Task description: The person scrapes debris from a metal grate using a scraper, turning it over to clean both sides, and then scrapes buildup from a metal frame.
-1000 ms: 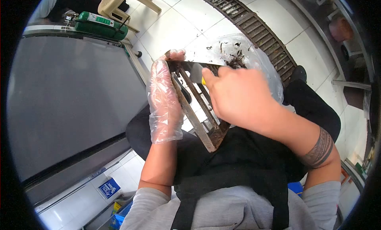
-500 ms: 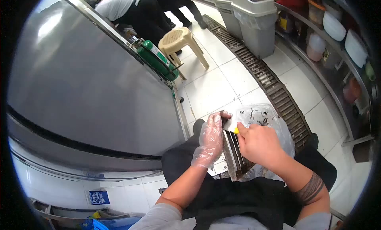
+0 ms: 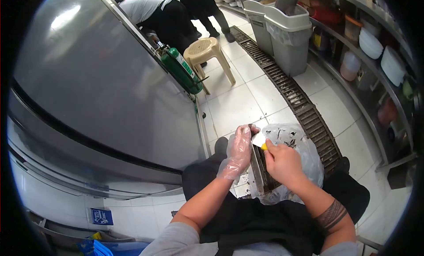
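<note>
My left hand (image 3: pixel 239 151), in a clear plastic glove, is closed around the far end of a slotted metal grate (image 3: pixel 259 174) with dark grime on it. The grate is tilted between my knees. My bare right hand (image 3: pixel 285 162) grips a scraper (image 3: pixel 258 140) by its yellow handle. Its pale, flat blade lies at the upper part of the grate, close to my left fingers. Beneath the grate is a clear plastic bag (image 3: pixel 312 158) with dark scraps in it. My right hand hides part of the grate.
A grey metal panel (image 3: pixel 101 92) stands at my left, with a green cylinder (image 3: pixel 179 69) and a beige stool (image 3: pixel 204 50) beyond. A floor drain grating (image 3: pixel 289 86) runs past grey bins (image 3: pixel 287 44). Loaded shelves (image 3: pixel 353 66) line the right. Two people (image 3: pixel 163 17) are farther back.
The scraper's blade shows more now, and my right hand sits slightly lower. The grate has tipped, so its slots show less. The whole view has shifted slightly.
</note>
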The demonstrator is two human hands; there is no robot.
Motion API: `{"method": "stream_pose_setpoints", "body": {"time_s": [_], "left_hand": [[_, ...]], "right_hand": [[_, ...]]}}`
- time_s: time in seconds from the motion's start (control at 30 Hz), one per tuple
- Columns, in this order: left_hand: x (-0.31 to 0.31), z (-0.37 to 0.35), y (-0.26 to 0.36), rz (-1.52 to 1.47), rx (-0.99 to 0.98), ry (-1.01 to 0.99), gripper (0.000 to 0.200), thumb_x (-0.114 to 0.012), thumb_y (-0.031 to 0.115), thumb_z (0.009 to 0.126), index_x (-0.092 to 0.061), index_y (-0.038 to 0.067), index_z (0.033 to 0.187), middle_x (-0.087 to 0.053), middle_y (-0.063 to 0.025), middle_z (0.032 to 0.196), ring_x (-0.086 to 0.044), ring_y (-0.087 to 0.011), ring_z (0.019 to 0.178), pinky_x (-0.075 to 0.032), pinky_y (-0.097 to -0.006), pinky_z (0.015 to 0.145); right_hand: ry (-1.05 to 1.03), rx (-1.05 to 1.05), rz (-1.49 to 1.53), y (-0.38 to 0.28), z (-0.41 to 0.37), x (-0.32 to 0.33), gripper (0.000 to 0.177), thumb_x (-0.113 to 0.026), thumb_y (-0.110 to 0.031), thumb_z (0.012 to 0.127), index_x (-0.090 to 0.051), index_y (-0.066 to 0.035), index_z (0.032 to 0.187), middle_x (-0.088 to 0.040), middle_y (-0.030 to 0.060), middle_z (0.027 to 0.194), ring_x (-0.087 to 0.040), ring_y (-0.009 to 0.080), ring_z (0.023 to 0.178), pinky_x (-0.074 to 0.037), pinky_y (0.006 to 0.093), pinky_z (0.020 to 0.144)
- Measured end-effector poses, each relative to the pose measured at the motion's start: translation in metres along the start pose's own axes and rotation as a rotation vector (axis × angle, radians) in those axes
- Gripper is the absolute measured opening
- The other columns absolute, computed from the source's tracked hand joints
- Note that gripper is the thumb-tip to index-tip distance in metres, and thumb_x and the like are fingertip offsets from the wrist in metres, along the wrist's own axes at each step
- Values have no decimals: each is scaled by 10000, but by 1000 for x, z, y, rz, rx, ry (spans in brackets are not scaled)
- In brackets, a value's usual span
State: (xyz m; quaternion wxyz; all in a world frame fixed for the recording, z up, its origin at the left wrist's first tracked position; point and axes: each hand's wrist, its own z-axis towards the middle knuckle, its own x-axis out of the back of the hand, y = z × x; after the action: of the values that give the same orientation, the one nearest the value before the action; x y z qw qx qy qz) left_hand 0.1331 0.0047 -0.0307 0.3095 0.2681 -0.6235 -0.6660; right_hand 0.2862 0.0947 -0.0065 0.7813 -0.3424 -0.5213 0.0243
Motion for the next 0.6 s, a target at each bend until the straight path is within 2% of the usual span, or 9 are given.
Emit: {"method": "stream_pose_setpoints", "body": {"time_s": [0.27, 0.33, 0.47, 0.5, 0.6], "left_hand": [[-16, 11, 1, -31, 40, -40, 313, -438, 310, 1160, -578, 30, 1168, -678, -71, 1109, -611, -167, 1082, -447, -343, 1059], [-21, 11, 9, 55, -15, -65, 298, -442, 294, 1159, -572, 27, 1171, -679, -77, 1108, -616, -164, 1077, -451, -342, 1057], [-28, 14, 9, -6, -36, -33, 310, -452, 282, 1157, -608, 16, 1126, -691, -84, 1098, -627, -159, 1067, -457, -326, 1045], [-26, 16, 5, -17, -42, -63, 393, -395, 342, 1166, -615, 16, 1168, -680, -118, 1187, -613, -199, 1161, -429, -372, 1098], [-21, 16, 2, 7, -8, -57, 405, -397, 355, 1164, -617, 16, 1184, -680, -118, 1208, -605, -197, 1177, -420, -371, 1109]], "right_hand": [[17, 20, -66, 9, 4, 19, 378, -652, -219, 946, -745, -34, 1262, -704, 189, 795, -713, 384, 677, -584, 487, 639], [-3, 6, -59, 10, 9, 30, 380, -652, -214, 946, -741, -29, 1266, -703, 190, 795, -712, 384, 674, -583, 487, 636], [23, -8, 6, 19, 9, 23, 387, -650, -196, 946, -728, -12, 1277, -700, 184, 800, -710, 381, 673, -580, 485, 631], [13, -12, 15, 19, 9, 20, 387, -650, -196, 946, -728, -12, 1277, -700, 184, 800, -710, 381, 673, -580, 485, 631], [54, -16, 58, 19, 12, 11, 385, -656, -189, 943, -726, 1, 1270, -699, 170, 811, -706, 373, 668, -579, 475, 625]]}}
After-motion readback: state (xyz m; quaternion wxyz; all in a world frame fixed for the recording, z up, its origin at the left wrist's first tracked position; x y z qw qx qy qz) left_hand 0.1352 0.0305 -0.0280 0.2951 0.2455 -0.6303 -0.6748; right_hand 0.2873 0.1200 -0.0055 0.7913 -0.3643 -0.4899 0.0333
